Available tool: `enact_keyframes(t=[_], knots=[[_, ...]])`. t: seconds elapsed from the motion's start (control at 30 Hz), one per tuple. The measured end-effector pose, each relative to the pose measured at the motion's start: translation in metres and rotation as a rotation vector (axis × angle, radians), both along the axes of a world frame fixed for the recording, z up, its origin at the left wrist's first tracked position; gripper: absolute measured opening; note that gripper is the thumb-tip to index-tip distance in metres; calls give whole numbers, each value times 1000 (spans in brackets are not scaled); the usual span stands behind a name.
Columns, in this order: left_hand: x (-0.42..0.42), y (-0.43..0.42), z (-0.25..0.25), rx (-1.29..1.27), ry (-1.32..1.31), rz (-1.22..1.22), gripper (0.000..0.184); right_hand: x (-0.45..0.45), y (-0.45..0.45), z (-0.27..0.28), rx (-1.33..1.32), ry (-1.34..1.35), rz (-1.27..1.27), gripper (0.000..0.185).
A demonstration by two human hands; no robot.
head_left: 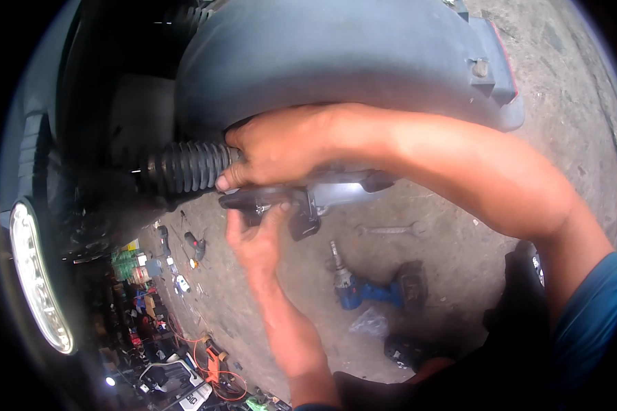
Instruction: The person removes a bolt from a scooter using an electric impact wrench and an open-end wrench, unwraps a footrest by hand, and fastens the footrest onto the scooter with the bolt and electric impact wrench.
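the dark part (303, 218) lies crosswise by the coil spring (188, 166), just below the right hand (277, 147) (fingertips hidden; its grip i cannot tell); the left hand (255, 248), nearer, pinches its lower edge.

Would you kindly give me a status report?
Left hand holding black part. Right hand at ribbed piece. Wrench, power tool on floor, clear of hands.
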State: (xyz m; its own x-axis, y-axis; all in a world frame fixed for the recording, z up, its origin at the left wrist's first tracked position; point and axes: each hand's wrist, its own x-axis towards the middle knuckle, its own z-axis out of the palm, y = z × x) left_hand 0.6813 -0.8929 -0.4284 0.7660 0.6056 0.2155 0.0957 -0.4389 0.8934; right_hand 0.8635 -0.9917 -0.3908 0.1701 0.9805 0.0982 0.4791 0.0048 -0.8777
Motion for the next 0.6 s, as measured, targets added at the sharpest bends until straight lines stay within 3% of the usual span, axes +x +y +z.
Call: enact_keyframes(t=[0.07, 0.17, 0.27, 0.37, 0.47, 0.53, 0.6], knots=[[-2, 10, 6, 121, 75, -103, 55, -2, 2, -4, 11, 18, -37, 63], [-3, 4, 0, 73, -1, -31, 55, -7, 6, -9, 58, 24, -85, 62], [-1, 7, -23, -217, -179, 45, 58, -6, 2, -6, 61, -36, -80, 63], [3, -1, -31, -331, -311, 66, 70, -7, 3, -8, 86, -45, -90, 62], [2, -3, -31, -202, -313, 77, 64, -6, 12, -15, 129, -164, -115, 65], [-1, 7, -22, 130, -134, 66, 57, -4, 18, -16, 115, -166, -67, 63], [0, 5, -14, 75, -128, 13, 51, -1, 18, -10, 61, -91, 22, 60]])
